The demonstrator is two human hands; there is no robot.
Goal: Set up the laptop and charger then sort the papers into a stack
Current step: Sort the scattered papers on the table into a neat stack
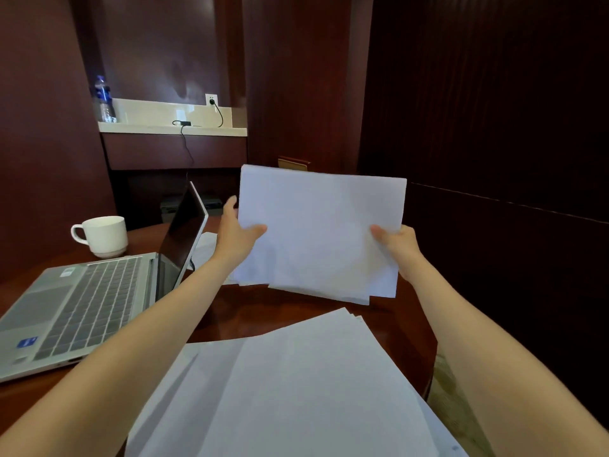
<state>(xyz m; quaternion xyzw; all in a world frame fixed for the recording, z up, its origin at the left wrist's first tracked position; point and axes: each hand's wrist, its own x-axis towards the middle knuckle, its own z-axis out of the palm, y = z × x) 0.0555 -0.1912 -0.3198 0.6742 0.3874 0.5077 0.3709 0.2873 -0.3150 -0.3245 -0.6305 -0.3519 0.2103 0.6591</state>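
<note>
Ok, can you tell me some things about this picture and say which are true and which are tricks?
1. The left hand and the right hand hold a bundle of papers between them. True.
2. The laptop is shut. False: its lid is up.
3. A white cup stands on the table beside the laptop. True.
4. The water bottle stands next to the cup. False: it stands on the pale shelf at the back.

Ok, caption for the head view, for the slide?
The left hand and right hand hold a sheaf of papers at the table, open laptop alongside.
</note>
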